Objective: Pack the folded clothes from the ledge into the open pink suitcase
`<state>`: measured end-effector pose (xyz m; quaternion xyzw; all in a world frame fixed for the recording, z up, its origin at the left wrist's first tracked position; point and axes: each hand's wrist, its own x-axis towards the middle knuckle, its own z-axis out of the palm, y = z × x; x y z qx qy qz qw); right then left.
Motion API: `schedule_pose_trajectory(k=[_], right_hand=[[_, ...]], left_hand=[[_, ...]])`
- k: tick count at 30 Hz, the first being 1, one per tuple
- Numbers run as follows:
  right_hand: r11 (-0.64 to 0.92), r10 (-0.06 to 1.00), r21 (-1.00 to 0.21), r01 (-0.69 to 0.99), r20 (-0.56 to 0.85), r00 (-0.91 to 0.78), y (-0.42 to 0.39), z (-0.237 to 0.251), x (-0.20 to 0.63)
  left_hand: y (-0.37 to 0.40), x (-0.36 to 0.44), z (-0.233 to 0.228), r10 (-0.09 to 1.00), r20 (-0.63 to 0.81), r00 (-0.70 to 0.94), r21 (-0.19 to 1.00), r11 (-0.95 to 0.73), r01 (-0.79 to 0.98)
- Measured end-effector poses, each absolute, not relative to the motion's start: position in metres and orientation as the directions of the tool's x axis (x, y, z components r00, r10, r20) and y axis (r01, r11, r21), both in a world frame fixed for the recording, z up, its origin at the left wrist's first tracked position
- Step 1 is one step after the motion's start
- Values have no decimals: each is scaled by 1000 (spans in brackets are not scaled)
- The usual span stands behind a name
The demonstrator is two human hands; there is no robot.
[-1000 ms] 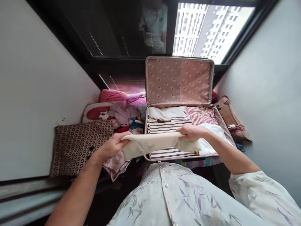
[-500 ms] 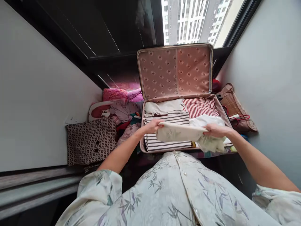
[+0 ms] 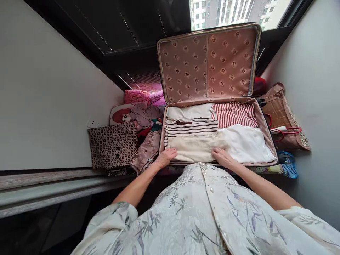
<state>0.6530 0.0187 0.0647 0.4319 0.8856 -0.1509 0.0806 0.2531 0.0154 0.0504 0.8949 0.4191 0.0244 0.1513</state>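
The folded cream cloth (image 3: 195, 148) lies flat in the near left part of the open suitcase (image 3: 265, 122), on top of the black and white striped cloth (image 3: 191, 129). The left hand (image 3: 166, 157) rests on its near left corner with the fingers spread flat, not gripping. The right hand (image 3: 223, 157) rests on its near right corner, also with open, flat fingers. It looks like the step in hand is pressing the cream cloth down so it sits neat in the suitcase. The next move would likely need both hands to lift off gently so the fold does not slip. Inside the suitcase, just right of the cream cloth, lies a white cloth (image 3: 247, 143). Behind that one is a red and white striped cloth (image 3: 235, 114). Behind the cream cloth, past the black and white stripes, is another pale folded cloth (image 3: 190, 112). The suitcase lid (image 3: 207, 63) stands up at the back, with a pink dotted lining. Left of the suitcase is a heap of pink and purple clothes (image 3: 143, 117), and further left a brown patterned bag (image 3: 113, 145). Right of the suitcase sits a tan woven bag (image 3: 281, 113) with red handles, and something blue (image 3: 288, 164) lies near it.
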Motion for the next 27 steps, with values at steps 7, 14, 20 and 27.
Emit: schedule_pose_trajectory(k=[7,14,20,27], right_hand=[[641,623,-298,707,-336,-706,33,49,658],[491,539,-528,693,-441,-718,36,67,659],[367,700,-460,809,-437,-566,49,79,662],[455,853,-83,887,-247,-461,18,6,638]], left_hand=[[-1,229,40,830,-104,548,295,-500,814],[-21,222,54,837,-304,455,306,-367,879],[1,274,44,885,-396,246,401,-74,913],[22,300,16,809,-548,214,405,33,914]])
